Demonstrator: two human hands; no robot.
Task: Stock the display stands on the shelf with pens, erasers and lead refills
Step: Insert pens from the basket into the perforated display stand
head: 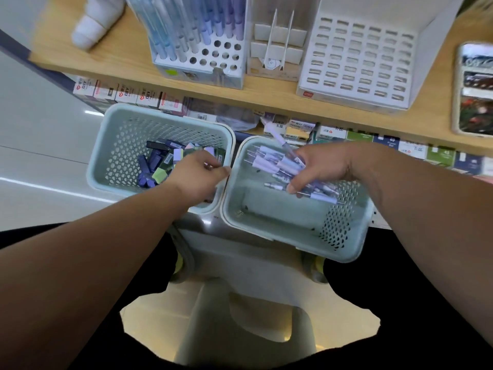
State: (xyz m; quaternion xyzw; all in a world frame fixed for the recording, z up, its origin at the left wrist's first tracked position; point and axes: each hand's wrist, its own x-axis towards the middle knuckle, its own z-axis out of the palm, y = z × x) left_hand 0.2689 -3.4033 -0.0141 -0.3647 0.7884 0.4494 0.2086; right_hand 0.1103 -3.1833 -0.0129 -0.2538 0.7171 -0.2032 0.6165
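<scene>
Two pale green baskets sit on a grey stool below the shelf. The left basket (112, 145) holds erasers and dark lead refill boxes (157, 164). Over the right basket (280, 231) my right hand (322, 166) grips a bunch of lilac and blue pens (277, 164). My left hand (198, 173) hangs with curled fingers at the left basket's right rim; whether it holds anything is hidden. On the wooden shelf stand a pen stand (213, 54) partly filled with pens, a narrow tiered stand (274, 49) and a white stand with slots (360, 62).
A white figurine (93, 25) stands at the shelf's left end and a picture booklet (474, 89) lies at its right end. Boxed stationery (301, 129) lines the lower shelf behind the baskets. The grey stool (240, 303) stands on the floor between my legs.
</scene>
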